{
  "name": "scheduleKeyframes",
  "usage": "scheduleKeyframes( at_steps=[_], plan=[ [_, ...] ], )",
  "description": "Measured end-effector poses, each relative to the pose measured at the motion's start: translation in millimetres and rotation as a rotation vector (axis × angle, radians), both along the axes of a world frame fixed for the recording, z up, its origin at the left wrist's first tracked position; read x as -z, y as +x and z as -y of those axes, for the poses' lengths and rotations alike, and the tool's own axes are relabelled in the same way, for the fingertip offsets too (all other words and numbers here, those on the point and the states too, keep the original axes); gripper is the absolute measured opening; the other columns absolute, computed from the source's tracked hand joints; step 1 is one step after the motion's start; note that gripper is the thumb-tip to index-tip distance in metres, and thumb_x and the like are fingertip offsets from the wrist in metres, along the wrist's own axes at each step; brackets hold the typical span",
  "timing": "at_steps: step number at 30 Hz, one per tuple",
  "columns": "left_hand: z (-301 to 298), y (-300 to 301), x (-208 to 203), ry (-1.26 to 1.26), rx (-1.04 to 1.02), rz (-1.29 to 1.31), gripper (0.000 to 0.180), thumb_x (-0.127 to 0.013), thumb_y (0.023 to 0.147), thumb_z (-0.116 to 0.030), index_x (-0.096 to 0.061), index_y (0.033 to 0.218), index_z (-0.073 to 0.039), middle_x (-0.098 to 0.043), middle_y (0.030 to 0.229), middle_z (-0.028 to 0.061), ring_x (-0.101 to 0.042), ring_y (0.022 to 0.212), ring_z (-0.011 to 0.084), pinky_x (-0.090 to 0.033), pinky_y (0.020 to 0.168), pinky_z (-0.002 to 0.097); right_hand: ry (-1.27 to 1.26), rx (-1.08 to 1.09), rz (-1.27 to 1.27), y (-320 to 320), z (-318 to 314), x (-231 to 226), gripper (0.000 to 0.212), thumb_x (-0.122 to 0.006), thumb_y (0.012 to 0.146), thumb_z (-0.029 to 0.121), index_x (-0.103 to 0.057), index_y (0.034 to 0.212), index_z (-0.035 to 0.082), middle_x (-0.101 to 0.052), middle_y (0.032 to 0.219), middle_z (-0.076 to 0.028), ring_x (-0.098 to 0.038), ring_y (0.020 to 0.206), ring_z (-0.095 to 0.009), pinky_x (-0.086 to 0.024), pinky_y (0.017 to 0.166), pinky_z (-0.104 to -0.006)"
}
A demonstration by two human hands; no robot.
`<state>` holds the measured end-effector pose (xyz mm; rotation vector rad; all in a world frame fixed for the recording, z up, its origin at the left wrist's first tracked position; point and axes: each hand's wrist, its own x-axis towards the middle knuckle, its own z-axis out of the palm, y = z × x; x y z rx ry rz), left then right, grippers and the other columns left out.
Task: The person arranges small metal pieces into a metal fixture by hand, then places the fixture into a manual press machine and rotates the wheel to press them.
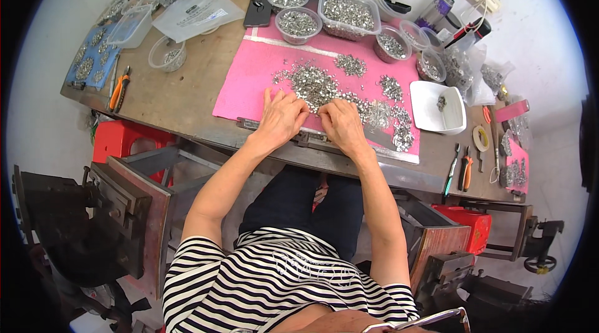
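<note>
Both hands, left (282, 117) and right (340, 122), fingers curled, picking at small silvery metal pieces (315, 83) heaped on pink rectangular mat (249, 77), white tray (458, 121) at right nearly empty, most unsorted.

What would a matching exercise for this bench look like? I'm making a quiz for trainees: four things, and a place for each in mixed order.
Things:
1. white tray
2. phone
3. orange pliers
4. rectangular tub

Places:
A. left of the pink mat, near the table edge
B. right of the mat, holding a few metal bits
C. far edge of the mat, full of metal bits
D. at the mat's far left corner, lying flat

Pairs: 1-B, 2-D, 3-A, 4-C
</note>
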<state>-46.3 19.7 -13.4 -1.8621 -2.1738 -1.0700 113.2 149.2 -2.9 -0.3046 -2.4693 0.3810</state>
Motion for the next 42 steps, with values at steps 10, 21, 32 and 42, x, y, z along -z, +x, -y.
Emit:
scheduleKeyframes(
  at_steps=[10,21,32,42],
  plan=[
    [-1.2,-2.8,1.7,-0.063,0.023,0.085,0.006,-0.073,0.086,-0.015,-0.069,0.088,-0.012,-0.061,0.088,0.0032,-0.058,0.095,0.0270,-0.035,0.099,0.0602,-0.462,-0.133,0.244,14.3,-6.5,-31.0,0.012,-0.078,0.082,0.011,-0.070,0.087,0.003,-0.067,0.082,-0.011,-0.067,0.071,-0.027,-0.052,0.065,-0.0376],
    [-0.7,-4.1,1.1,-0.054,0.034,0.074,0.006,-0.073,0.085,-0.016,-0.069,0.088,-0.013,-0.060,0.086,0.0021,-0.056,0.092,0.0253,-0.035,0.094,0.0523,-0.314,-0.126,0.347,7.9,-9.7,-27.5,0.015,-0.077,0.083,0.015,-0.069,0.089,0.004,-0.069,0.084,-0.013,-0.069,0.079,-0.034,-0.054,0.072,-0.0442],
    [-2.4,-4.2,1.8,-0.037,0.045,0.077,0.005,-0.073,0.085,-0.016,-0.069,0.087,-0.013,-0.061,0.085,0.0023,-0.056,0.093,0.0248,-0.034,0.092,0.0500,-0.282,-0.209,0.328,9.5,-13.8,-26.5,0.009,-0.073,0.086,0.013,-0.072,0.093,0.007,-0.068,0.088,-0.012,-0.068,0.080,-0.034,-0.054,0.073,-0.0446],
    [-0.2,-4.9,1.9,-0.042,0.044,0.108,0.006,-0.073,0.085,-0.016,-0.070,0.088,-0.013,-0.061,0.085,0.0016,-0.055,0.092,0.0245,-0.034,0.092,0.0493,-0.285,-0.196,0.306,12.4,-7.8,-29.9,0.008,-0.072,0.087,0.011,-0.072,0.093,0.007,-0.066,0.087,-0.012,-0.067,0.080,-0.033,-0.054,0.072,-0.0429]
  ],
)
